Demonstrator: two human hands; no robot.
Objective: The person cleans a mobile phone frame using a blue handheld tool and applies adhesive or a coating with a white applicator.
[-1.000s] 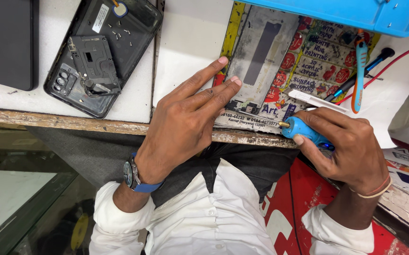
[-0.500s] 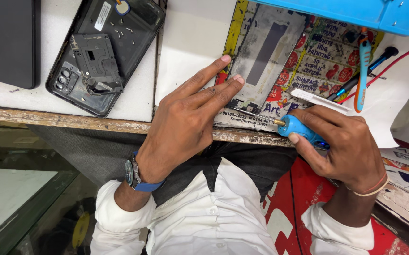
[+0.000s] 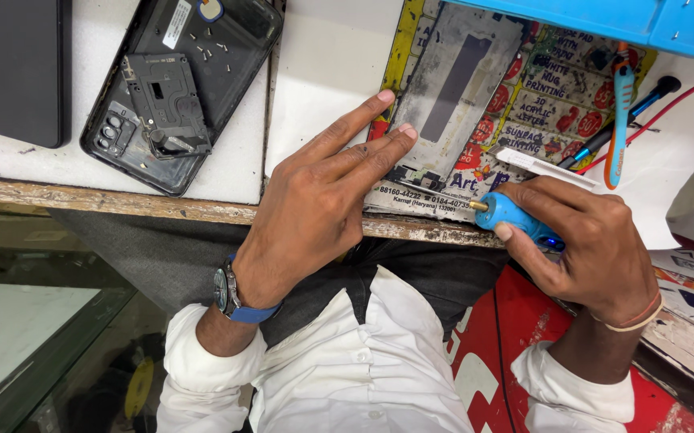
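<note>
Head view, looking down at a worn workbench (image 3: 122, 200) whose wooden front edge is chipped and scuffed. The left hand (image 3: 315, 208) lies flat with its fingers spread and pressed on the near end of a thin, flat, grey phone frame (image 3: 459, 88), a long rectangle with a darker strip down its middle. The frame's long axis runs away from the person, leaning a little to the right, and it rests on a glossy printed mat (image 3: 539, 112) at the bench's near edge. The right hand (image 3: 587, 248) is curled tight around a small blue screwdriver (image 3: 515, 218), smooth plastic with a brass tip. The tool lies nearly level, its tip pointing left toward the frame's near right corner; whether it touches cannot be told. To the left, well apart, an open black phone shell (image 3: 226, 72) lies on white board, with tiny loose screws (image 3: 206, 50) inside and a black inner cover (image 3: 166, 104) laid across it. A blue tray (image 3: 603, 20) juts in at the top right.
</note>
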